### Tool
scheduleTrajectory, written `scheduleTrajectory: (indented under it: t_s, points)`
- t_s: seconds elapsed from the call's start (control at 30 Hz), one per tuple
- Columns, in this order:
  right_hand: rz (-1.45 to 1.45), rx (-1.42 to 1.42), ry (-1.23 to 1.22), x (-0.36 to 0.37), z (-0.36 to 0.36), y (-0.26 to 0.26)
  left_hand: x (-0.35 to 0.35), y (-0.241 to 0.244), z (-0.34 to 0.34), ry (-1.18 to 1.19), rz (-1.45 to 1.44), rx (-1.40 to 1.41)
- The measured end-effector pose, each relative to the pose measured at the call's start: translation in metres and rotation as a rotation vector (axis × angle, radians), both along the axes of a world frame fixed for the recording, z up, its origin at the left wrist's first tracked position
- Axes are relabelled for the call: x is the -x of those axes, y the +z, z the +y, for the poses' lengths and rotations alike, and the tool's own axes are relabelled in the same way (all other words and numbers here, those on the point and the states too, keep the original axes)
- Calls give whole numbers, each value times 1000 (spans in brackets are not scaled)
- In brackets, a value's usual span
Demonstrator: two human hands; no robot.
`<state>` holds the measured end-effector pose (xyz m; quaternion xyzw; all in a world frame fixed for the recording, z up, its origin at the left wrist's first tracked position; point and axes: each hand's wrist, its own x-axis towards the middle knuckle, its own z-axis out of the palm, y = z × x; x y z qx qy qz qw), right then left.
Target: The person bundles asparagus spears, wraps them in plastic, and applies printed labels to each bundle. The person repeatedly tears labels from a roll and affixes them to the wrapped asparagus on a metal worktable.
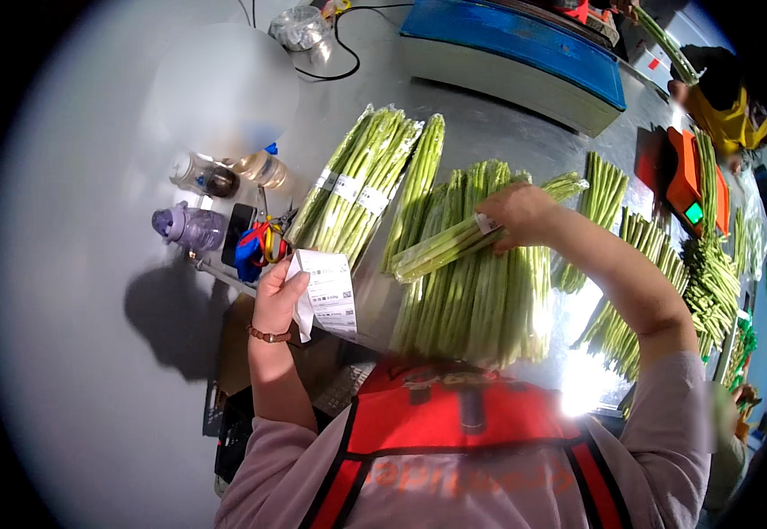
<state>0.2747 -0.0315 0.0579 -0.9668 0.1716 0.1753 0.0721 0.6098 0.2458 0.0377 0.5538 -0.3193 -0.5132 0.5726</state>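
My left hand (277, 295) holds a strip of printed white labels (328, 291) between thumb and fingers, to the left of the vegetables. My right hand (519, 215) grips a plastic-wrapped bundle of long green stalks (439, 250), possibly garlic shoots or asparagus; it lies slantwise over a pile of similar wrapped bundles (482, 304). A white label shows on the gripped bundle beside my fingers. Further left, several bundles (350, 192) with white labels round their middles lie side by side, and another bundle (423, 178) rests between them and the pile.
Scissors (268, 239), a phone (239, 231), a purple bottle (188, 226) and two drink containers (208, 178) stand or lie at the left. A blue-topped box (509, 53) is at the back. Loose stalks (714, 284) and an orange scale (684, 178) are at the right, near other people.
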Motion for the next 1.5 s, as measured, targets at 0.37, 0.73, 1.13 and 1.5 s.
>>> scheduleTrajectory:
  t_s: [0.37,0.73,1.13,1.5]
  points:
    - [-408,-140,-95,25,-1,23,69,-47,4,-207,-290,-196]
    - [-786,-1126,-433,-2,88,91,109,94,-78,-343,89,508]
    - [-980,-1163,-458,-50,112,71,77,96,-97,-112,9,553]
    - [-1156,-1193,-888,-37,85,66,58,79,-147,-217,-21,345]
